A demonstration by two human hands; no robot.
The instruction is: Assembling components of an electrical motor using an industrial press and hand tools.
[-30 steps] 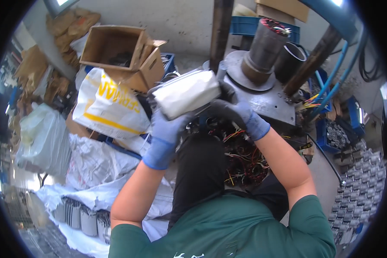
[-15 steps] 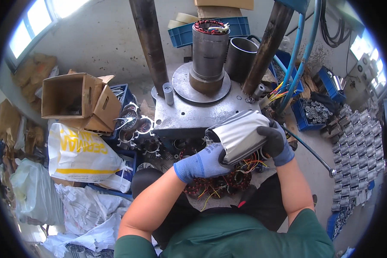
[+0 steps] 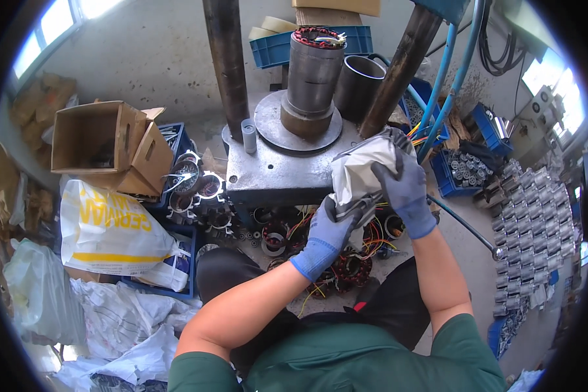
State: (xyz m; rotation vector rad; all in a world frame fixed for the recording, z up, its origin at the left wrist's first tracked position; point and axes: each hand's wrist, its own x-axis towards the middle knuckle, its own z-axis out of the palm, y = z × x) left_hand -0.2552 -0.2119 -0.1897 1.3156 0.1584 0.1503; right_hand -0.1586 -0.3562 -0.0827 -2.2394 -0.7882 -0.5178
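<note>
In front of the press bed I hold a silver, ribbed metal motor housing (image 3: 360,171), tilted and partly hidden by my gloves. My left hand (image 3: 330,235), in a blue glove with dark fingertips, is closed on its lower near end. The gloved right hand (image 3: 404,196) grips its right side, fingers spread over the pale face. Beyond, on the press's round plate (image 3: 268,127), stands a grey metal cylinder (image 3: 315,81) topped by a stator's red-laced windings (image 3: 319,38). A small grey sleeve (image 3: 249,136) stands upright left of the plate.
Two steel columns (image 3: 227,65) flank the press bed (image 3: 274,179). A dark hollow cylinder (image 3: 359,88) stands behind. Wound stators (image 3: 353,268) with loose wires lie below my hands. Left are a cardboard box (image 3: 85,140) and white bag (image 3: 108,228); right, stacked metal parts (image 3: 536,235).
The housing has been tilted and turned in my hands, moving slightly up and right. My left hand has shifted right along with it, and the whole view has moved a little.
</note>
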